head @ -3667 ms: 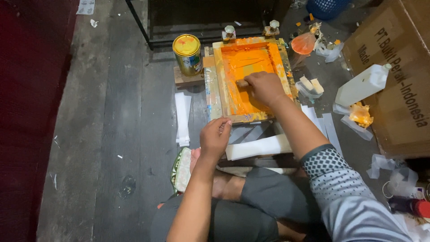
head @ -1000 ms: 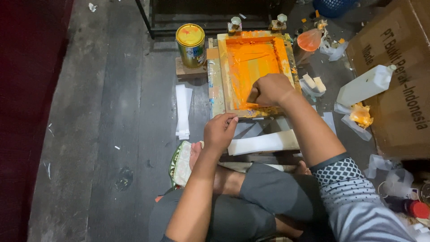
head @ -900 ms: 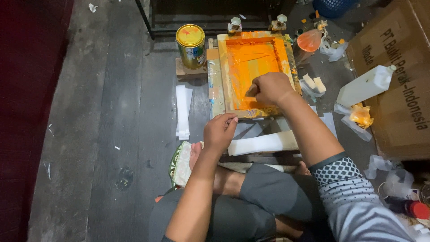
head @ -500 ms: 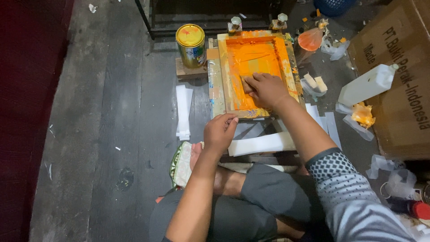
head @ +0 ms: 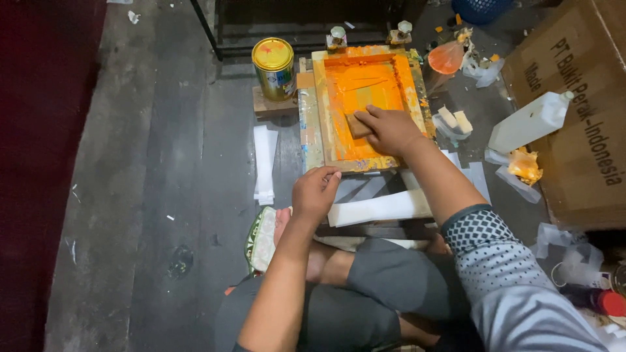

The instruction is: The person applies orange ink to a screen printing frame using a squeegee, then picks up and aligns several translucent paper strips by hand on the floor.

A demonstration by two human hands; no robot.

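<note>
My right hand (head: 390,128) is clenched around a small wooden squeegee (head: 358,126), pressing it onto the orange-inked mesh of the printing frame (head: 369,104), which sits on the floor at twelve o'clock from my knees. My fingers cover most of the squeegee, so its blade edge is hidden. My left hand (head: 314,192) rests with loosely curled fingers, grasping nothing, at the frame's near corner around seven o'clock. A yellow-lidded can (head: 274,67) stands at ten o'clock. My forearm hides part of the white paper strip (head: 378,208).
</note>
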